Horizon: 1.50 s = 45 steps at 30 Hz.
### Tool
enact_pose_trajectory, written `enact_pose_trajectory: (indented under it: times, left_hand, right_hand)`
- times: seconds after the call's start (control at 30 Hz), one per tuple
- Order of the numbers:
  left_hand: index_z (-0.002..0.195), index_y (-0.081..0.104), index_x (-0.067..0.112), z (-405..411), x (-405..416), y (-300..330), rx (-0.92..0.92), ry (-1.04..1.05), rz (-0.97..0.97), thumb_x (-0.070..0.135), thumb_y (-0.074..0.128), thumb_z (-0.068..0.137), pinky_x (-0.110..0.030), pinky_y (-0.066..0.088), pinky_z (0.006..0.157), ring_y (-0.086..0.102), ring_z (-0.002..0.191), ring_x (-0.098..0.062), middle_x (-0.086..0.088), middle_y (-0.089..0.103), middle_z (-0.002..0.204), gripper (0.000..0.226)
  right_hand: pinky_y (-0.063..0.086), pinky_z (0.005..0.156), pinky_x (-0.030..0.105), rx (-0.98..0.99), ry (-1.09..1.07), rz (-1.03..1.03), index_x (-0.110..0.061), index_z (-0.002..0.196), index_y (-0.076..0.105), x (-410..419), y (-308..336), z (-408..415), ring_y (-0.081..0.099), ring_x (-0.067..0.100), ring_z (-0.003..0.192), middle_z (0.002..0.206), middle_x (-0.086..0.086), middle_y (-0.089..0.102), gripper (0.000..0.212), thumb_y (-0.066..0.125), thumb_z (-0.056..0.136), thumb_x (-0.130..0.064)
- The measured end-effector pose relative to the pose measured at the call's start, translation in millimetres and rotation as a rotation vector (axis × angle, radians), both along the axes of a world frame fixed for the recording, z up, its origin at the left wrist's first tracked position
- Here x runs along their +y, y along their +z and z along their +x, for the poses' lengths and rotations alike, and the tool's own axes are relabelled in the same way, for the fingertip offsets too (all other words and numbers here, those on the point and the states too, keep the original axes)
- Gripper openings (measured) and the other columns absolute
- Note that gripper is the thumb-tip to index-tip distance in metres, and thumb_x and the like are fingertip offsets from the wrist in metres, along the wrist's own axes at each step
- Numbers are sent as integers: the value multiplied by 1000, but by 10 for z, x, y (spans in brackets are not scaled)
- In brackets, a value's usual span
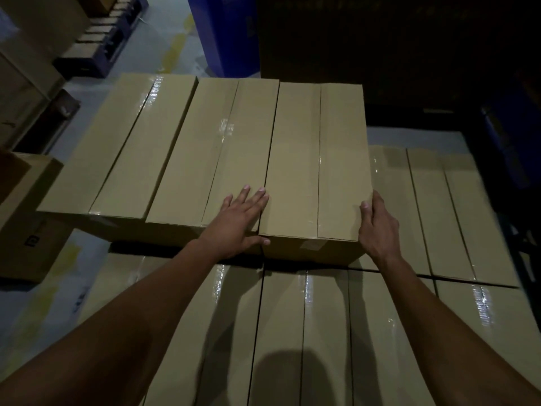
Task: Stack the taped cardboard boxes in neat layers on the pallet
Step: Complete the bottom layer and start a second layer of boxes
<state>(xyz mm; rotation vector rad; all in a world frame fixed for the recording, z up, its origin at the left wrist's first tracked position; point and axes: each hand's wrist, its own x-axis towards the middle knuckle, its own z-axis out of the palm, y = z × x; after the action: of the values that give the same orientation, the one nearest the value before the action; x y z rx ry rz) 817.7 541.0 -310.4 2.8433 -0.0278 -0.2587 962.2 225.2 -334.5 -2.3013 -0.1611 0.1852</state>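
Observation:
Three long taped cardboard boxes lie side by side as an upper layer on a lower layer of taped boxes (328, 332). The rightmost upper box (316, 159) has my hands at its near end. My left hand (240, 221) lies flat with straight fingers on the middle box (216, 153), its thumb against the rightmost box's near left corner. My right hand (377, 227) presses the rightmost box's right side, thumb over the top edge. The third upper box (123, 145) sits at the left. The pallet itself is hidden under the boxes.
Lower-layer boxes (439, 212) lie uncovered to the right of the upper row. A loose brown carton (26, 218) stands on the floor at the left. A blue bin (228, 33) and a dark pallet with goods (99, 42) stand behind. The far right is dark.

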Motion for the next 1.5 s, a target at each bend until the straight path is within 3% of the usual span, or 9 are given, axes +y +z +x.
enact_pose_trajectory:
  times: [0.3,0.6,0.7,0.8,0.9,1.0,1.13,1.3,1.5]
  left_hand:
    - [167,5,23,-3,0,-62,-39,-4,29,65,58,92,-53,3,128,-12,159,-22,7,-4,173,101]
    - [167,4,22,4,-3,-96,-42,-12,78,65,56,93,-52,3,126,-9,160,-23,5,-3,173,100]
    - [166,-1,20,3,-43,-58,-1,-20,139,65,52,95,-54,4,127,-11,159,-25,3,-8,173,100]
    - [164,-14,16,-55,-172,47,85,3,250,60,44,103,-58,5,128,-18,158,-28,-2,-22,170,95]
    - [162,-19,11,-145,-357,244,222,-9,292,54,41,106,-58,6,127,-19,157,-29,-9,-28,168,93]
    - [165,-8,11,-325,-540,572,317,-12,193,49,45,106,-50,13,128,-7,160,-26,-9,-14,173,88]
    - [167,7,14,-743,-726,1193,299,142,-8,45,47,108,-41,20,127,13,159,-24,-4,7,174,77]
    - [164,24,15,-1445,-845,2050,209,328,-103,47,50,106,-46,35,121,34,151,-29,-6,31,168,71]
    - [153,45,15,-2464,-1058,3019,19,525,-235,46,53,105,-44,43,113,51,136,-28,-10,55,148,58]
  right_hand:
    - [53,100,50,-30,0,-29,-20,155,35,33,5,34,63,31,112,127,13,66,53,30,111,-47]
    - [49,95,37,-9,-5,-64,-19,161,29,61,13,31,59,25,104,112,8,62,55,31,112,-43]
    - [47,100,43,-62,-11,-198,-13,162,26,128,60,5,57,34,121,136,18,58,58,31,112,-43]
    - [39,114,52,-149,70,-442,-13,161,27,157,161,-126,36,38,146,162,19,33,59,31,111,-44]
    - [19,125,54,-165,271,-657,-14,163,19,133,273,-404,13,37,157,171,17,12,61,27,111,-45]
    - [11,128,51,-60,387,-662,-18,165,17,61,482,-768,6,32,159,173,12,5,60,25,112,-44]
    - [29,123,47,27,426,-526,-20,164,24,-2,986,-1201,29,32,153,171,10,20,58,30,111,-45]
    - [39,116,43,-20,431,-351,-17,156,39,-72,1898,-1643,41,28,145,162,9,39,51,32,112,-42]
    - [40,110,40,-95,474,-196,-14,154,43,-112,3002,-2329,47,28,138,154,10,45,48,36,112,-36]
